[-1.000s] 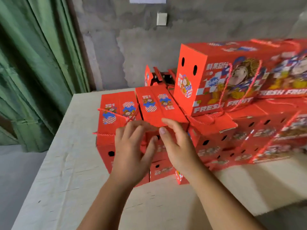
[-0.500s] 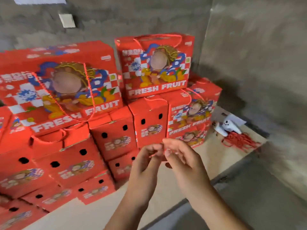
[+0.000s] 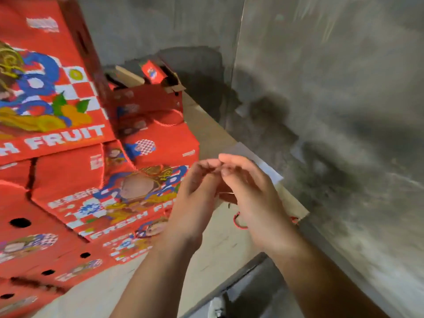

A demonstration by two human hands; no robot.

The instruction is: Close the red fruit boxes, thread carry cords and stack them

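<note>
Hands first: my left hand (image 3: pixel 195 198) and my right hand (image 3: pixel 254 198) are up close together in front of me, with the fingertips touching at the top. The fingers are bent, and they look pinched on something very thin. The picture is blurry, so I cannot tell if I hold a cord or nothing at all.

A pile of red fruit boxes (image 3: pixel 75 180) sits on the table (image 3: pixel 220 253) to my left, stacked in rows. Behind the pile, one open box (image 3: pixel 149 97) has its flaps up. A bit of red cord (image 3: pixel 238 222) peeks out on the table just under my right hand, near the table's far corner. A white sheet (image 3: pixel 266 168) lies behind my hands, by the grey wall.

What could go wrong? The cord is thin and slippery, I think. If my pinch is loose, it may slip out and drop. The cords lie close to the table edge, so a clumsy grab could knock them to the floor. The pile looks a bit crooked, and a bump from my arm may tip a box.

I can read "FRESH FRUIT" in white letters on the boxes. There is smaller writing too, but it is too blurry to read.
</note>
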